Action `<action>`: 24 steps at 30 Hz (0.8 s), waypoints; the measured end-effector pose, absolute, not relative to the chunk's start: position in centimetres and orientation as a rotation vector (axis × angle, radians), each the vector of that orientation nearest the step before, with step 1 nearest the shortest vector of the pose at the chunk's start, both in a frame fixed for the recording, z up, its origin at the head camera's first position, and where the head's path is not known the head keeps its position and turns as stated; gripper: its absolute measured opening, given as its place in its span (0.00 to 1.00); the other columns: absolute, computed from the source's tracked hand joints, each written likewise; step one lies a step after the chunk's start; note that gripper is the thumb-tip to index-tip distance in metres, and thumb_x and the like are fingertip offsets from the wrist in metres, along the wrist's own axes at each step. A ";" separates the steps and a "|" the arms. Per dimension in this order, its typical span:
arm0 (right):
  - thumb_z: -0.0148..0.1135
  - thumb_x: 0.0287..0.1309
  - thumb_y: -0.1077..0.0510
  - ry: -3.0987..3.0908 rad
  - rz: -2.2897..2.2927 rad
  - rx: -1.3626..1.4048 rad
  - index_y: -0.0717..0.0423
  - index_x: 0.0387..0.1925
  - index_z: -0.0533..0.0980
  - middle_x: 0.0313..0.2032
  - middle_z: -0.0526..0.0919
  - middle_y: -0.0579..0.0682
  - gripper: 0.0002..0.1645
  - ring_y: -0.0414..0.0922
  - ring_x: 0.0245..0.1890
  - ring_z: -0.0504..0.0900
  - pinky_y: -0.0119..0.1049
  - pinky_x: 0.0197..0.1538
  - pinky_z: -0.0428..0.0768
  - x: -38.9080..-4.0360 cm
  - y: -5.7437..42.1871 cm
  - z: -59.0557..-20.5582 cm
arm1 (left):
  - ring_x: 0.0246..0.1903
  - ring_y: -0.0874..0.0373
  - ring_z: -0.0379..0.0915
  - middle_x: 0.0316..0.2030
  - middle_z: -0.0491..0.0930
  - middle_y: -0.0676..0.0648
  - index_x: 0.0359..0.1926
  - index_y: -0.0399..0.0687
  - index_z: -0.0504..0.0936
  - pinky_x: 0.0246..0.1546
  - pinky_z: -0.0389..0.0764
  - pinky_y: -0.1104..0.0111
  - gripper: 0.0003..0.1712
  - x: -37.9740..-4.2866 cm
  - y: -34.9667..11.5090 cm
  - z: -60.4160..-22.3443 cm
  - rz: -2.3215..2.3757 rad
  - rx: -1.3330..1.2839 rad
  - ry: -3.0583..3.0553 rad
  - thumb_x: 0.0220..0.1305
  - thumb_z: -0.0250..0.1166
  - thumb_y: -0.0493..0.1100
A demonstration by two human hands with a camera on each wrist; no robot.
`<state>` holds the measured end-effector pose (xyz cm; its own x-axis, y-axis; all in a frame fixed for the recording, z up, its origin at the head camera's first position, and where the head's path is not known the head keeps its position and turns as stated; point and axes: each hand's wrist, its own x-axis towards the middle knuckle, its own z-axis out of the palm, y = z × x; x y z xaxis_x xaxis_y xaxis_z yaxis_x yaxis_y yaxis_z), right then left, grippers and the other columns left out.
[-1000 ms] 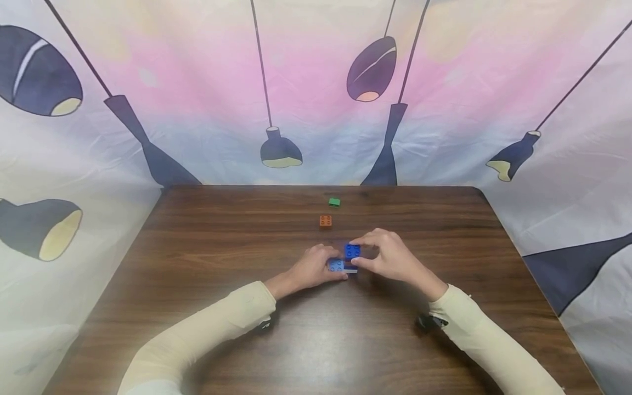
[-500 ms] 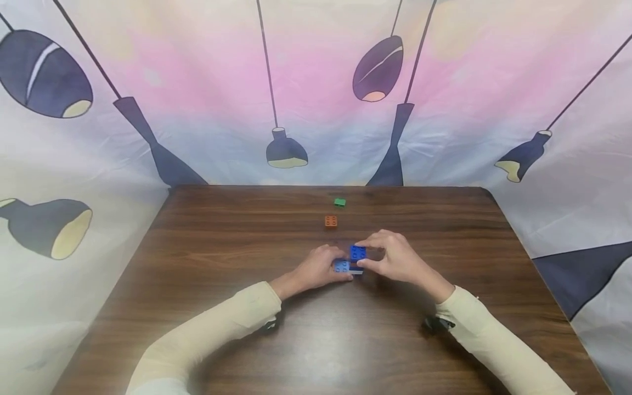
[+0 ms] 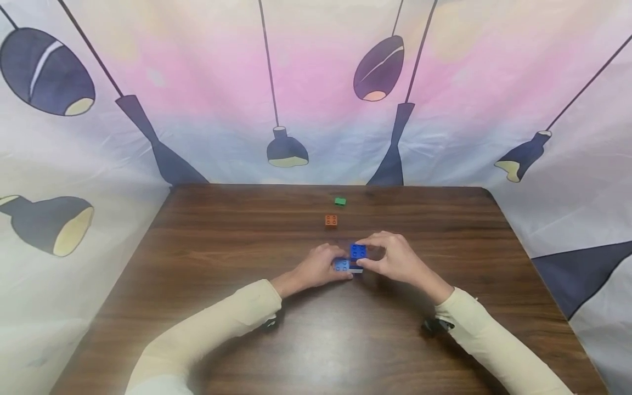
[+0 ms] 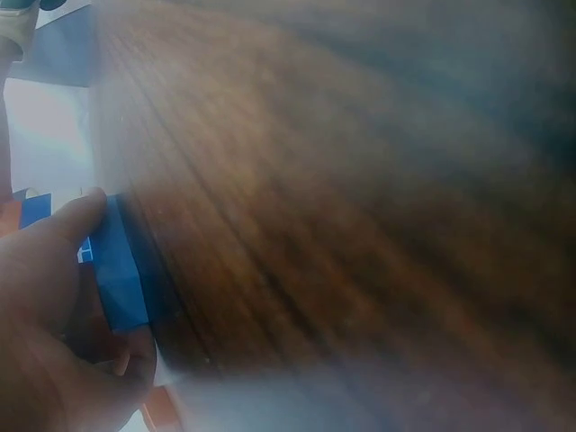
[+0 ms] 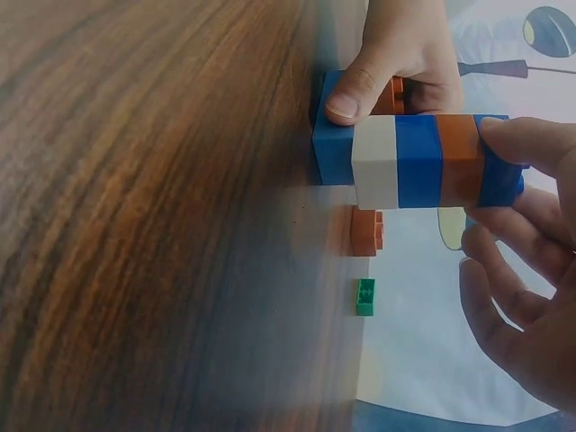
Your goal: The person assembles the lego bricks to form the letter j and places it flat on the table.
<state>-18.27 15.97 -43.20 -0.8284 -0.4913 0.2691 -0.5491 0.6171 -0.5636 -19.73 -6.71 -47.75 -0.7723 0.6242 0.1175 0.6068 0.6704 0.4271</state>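
Between my hands stands a stack of bricks. At its base is a light blue brick [image 3: 342,266]; above it come a white brick [image 5: 375,162], a blue brick [image 5: 418,162], an orange brick [image 5: 460,162] and a dark blue top brick [image 3: 357,250]. The base sticks out to the left of the column. My left hand [image 3: 320,266] grips the light blue brick, thumb on its near side, fingers behind. My right hand [image 3: 392,258] pinches the top brick between thumb and finger. Behind the left thumb, part of an orange block [image 5: 396,94] shows in the right wrist view.
Beyond the stack, a single orange brick [image 3: 331,220] lies on the brown wooden table [image 3: 316,340]. A small green brick [image 3: 340,202] lies farther back, near the far edge. A cloth printed with lamps [image 3: 316,93] hangs behind the table and along both sides.
The head view has shifted slightly, so everything appears a little farther right than a second ago. Both hands keep the same hold on the stack.
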 end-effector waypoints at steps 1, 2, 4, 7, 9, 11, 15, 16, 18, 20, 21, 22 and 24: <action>0.74 0.51 0.46 -2.746 1.009 0.878 0.48 0.48 0.83 0.41 0.86 0.44 0.23 0.44 0.41 0.82 0.43 0.42 0.81 -18.3 16.0 -43.2 | 0.37 0.61 0.74 0.41 0.84 0.52 0.49 0.48 0.84 0.36 0.74 0.71 0.28 -19.8 -6.7 -47.7 0.705 1.048 2.838 0.55 0.71 0.60; 0.74 0.51 0.46 -2.747 1.015 0.874 0.48 0.48 0.83 0.41 0.85 0.44 0.23 0.43 0.41 0.82 0.43 0.42 0.82 -18.3 16.0 -43.2 | 0.37 0.61 0.74 0.40 0.85 0.52 0.49 0.47 0.84 0.36 0.74 0.71 0.28 -19.8 -6.6 -47.7 0.708 1.049 2.839 0.55 0.71 0.60; 0.74 0.51 0.46 -2.755 1.021 0.868 0.47 0.49 0.83 0.41 0.85 0.43 0.23 0.44 0.40 0.82 0.42 0.42 0.82 -18.3 16.0 -43.2 | 0.37 0.62 0.74 0.41 0.85 0.52 0.49 0.47 0.84 0.36 0.74 0.72 0.28 -19.9 -6.6 -47.7 0.708 1.045 2.837 0.54 0.72 0.60; 0.73 0.51 0.45 -2.763 1.026 0.864 0.47 0.49 0.83 0.41 0.85 0.42 0.23 0.44 0.40 0.82 0.42 0.42 0.82 -18.3 16.0 -43.2 | 0.37 0.62 0.74 0.41 0.85 0.52 0.50 0.47 0.84 0.36 0.74 0.72 0.28 -19.9 -6.7 -47.6 0.713 1.031 2.832 0.54 0.72 0.60; 0.73 0.51 0.45 -2.767 1.032 0.857 0.46 0.49 0.82 0.41 0.84 0.42 0.23 0.43 0.40 0.82 0.42 0.42 0.81 -18.3 16.0 -43.2 | 0.37 0.62 0.74 0.41 0.85 0.52 0.50 0.47 0.83 0.36 0.74 0.72 0.28 -19.9 -6.7 -47.6 0.716 1.030 2.826 0.55 0.72 0.60; 0.73 0.51 0.45 -2.772 1.035 0.856 0.46 0.49 0.82 0.42 0.84 0.42 0.23 0.43 0.41 0.82 0.41 0.42 0.81 -18.3 16.1 -43.2 | 0.37 0.62 0.74 0.41 0.85 0.52 0.50 0.47 0.83 0.36 0.74 0.72 0.28 -19.9 -6.7 -47.6 0.716 1.034 2.824 0.55 0.71 0.60; 0.72 0.52 0.41 -2.771 1.047 0.880 0.44 0.50 0.81 0.43 0.84 0.41 0.25 0.43 0.42 0.82 0.42 0.44 0.81 -18.4 16.3 -43.2 | 0.37 0.62 0.74 0.42 0.85 0.52 0.50 0.47 0.83 0.37 0.74 0.72 0.28 -19.9 -6.7 -47.7 0.716 1.038 2.824 0.55 0.71 0.60; 0.71 0.52 0.40 -2.768 1.056 0.888 0.44 0.51 0.81 0.44 0.84 0.41 0.25 0.43 0.42 0.82 0.42 0.45 0.81 -18.4 16.4 -43.2 | 0.38 0.62 0.74 0.42 0.85 0.52 0.50 0.48 0.83 0.37 0.74 0.72 0.28 -19.9 -6.7 -47.8 0.718 1.037 2.824 0.55 0.71 0.60; 0.69 0.53 0.38 -2.756 1.081 0.900 0.43 0.51 0.80 0.45 0.84 0.41 0.26 0.44 0.43 0.82 0.44 0.45 0.81 -18.4 16.5 -43.2 | 0.38 0.62 0.74 0.42 0.85 0.52 0.50 0.48 0.83 0.37 0.74 0.72 0.28 -19.9 -6.7 -47.8 0.721 1.033 2.825 0.55 0.71 0.60; 0.68 0.54 0.37 -2.743 1.115 0.905 0.43 0.52 0.80 0.46 0.84 0.41 0.27 0.44 0.44 0.82 0.44 0.44 0.81 -18.4 16.8 -43.1 | 0.39 0.62 0.74 0.43 0.85 0.52 0.51 0.48 0.83 0.38 0.74 0.71 0.29 -19.9 -6.6 -47.9 0.722 1.033 2.829 0.54 0.71 0.61; 0.68 0.55 0.37 -2.737 1.133 0.902 0.44 0.52 0.80 0.46 0.84 0.41 0.27 0.43 0.44 0.82 0.44 0.44 0.81 -18.4 16.9 -43.1 | 0.39 0.62 0.75 0.43 0.85 0.52 0.51 0.48 0.83 0.38 0.74 0.72 0.29 -19.9 -6.6 -47.9 0.721 1.034 2.830 0.54 0.71 0.61; 0.67 0.55 0.38 -2.730 1.149 0.896 0.45 0.52 0.80 0.47 0.84 0.41 0.26 0.43 0.44 0.82 0.44 0.44 0.81 -18.5 17.0 -43.0 | 0.39 0.62 0.75 0.43 0.85 0.52 0.51 0.48 0.83 0.38 0.74 0.72 0.29 -19.9 -6.6 -48.0 0.722 1.036 2.831 0.54 0.71 0.61; 0.67 0.57 0.39 -2.722 1.169 0.881 0.47 0.52 0.80 0.47 0.84 0.42 0.25 0.41 0.44 0.82 0.42 0.44 0.82 -18.6 17.4 -43.0 | 0.38 0.63 0.75 0.43 0.85 0.52 0.51 0.48 0.83 0.37 0.74 0.72 0.29 -20.0 -6.7 -48.0 0.720 1.038 2.831 0.54 0.71 0.61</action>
<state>-18.61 17.37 -43.03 -0.8363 -0.4825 0.2605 -0.5211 0.5517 -0.6512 -19.95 -6.65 -47.98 -0.7749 0.6211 0.1177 0.6018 0.6678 0.4380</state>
